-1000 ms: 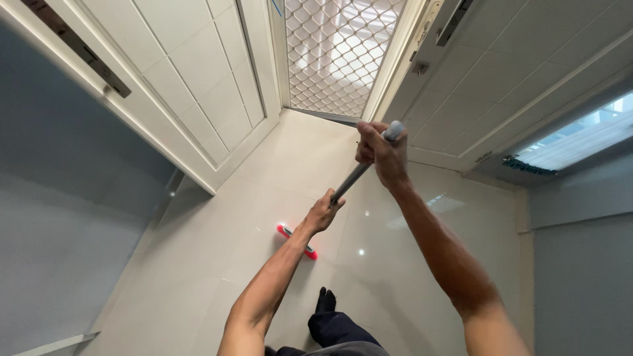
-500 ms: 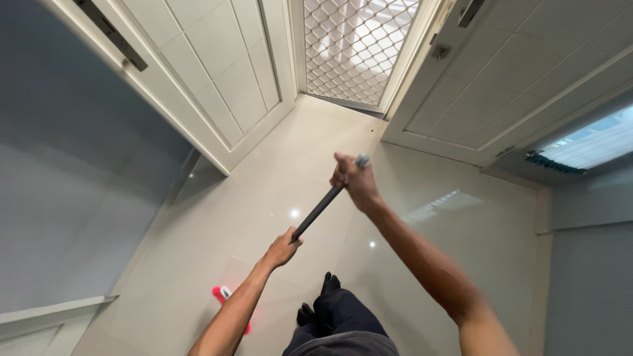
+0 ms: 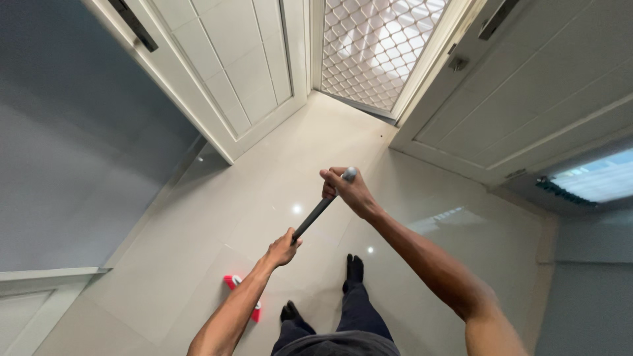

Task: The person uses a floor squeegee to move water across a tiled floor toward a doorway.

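Both my hands grip a long dark mop handle (image 3: 318, 211) that slants down to the floor. My right hand (image 3: 348, 190) wraps the grey top end of the handle. My left hand (image 3: 283, 248) holds the handle lower down. The red mop head (image 3: 242, 296) rests on the glossy cream floor tiles (image 3: 217, 217), partly hidden behind my left forearm, just left of my feet in dark socks (image 3: 355, 268).
A white panelled door (image 3: 224, 66) stands open at the left, another white door (image 3: 527, 86) at the right. A lattice security gate (image 3: 379, 46) closes the far end. Grey walls (image 3: 72, 165) flank the narrow hallway. A window with a blind (image 3: 590, 181) is at right.
The mop head has been pulled back towards my feet and to the left. My hands have drawn lower and closer, and the view has tilted down a little.
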